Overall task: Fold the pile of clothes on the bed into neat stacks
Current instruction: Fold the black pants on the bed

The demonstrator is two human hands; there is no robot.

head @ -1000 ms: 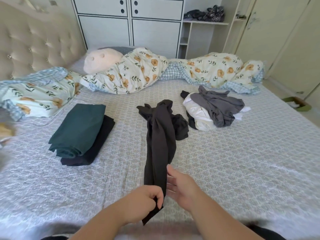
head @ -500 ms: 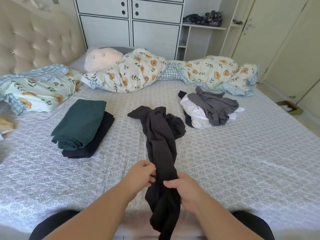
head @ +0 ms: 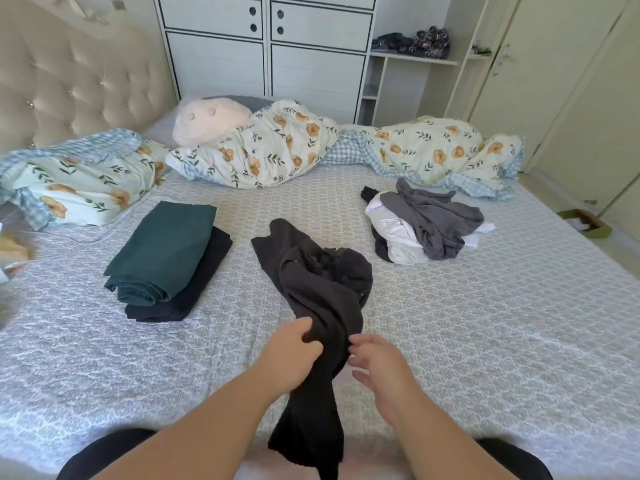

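A long dark grey garment (head: 311, 289) lies bunched down the middle of the bed, its near end hanging over the front edge. My left hand (head: 289, 355) grips its left side. My right hand (head: 377, 365) pinches its right side with the fingertips, the other fingers loose. At the left sits a folded stack: a dark green piece (head: 162, 251) on top of a black piece (head: 204, 282). At the right lies an unfolded pile of grey, white and black clothes (head: 426, 230).
A floral duvet (head: 284, 147) is bunched along the far side of the bed, with a pink pillow (head: 207, 119) behind it. A tufted headboard (head: 69, 88) stands at the left, white cabinets at the back, and a green tray (head: 585, 223) on the floor at right.
The dark garment has been drawn toward me, so more of it hangs over the bed's front edge. Both hands moved further up the cloth and now hold it from either side.
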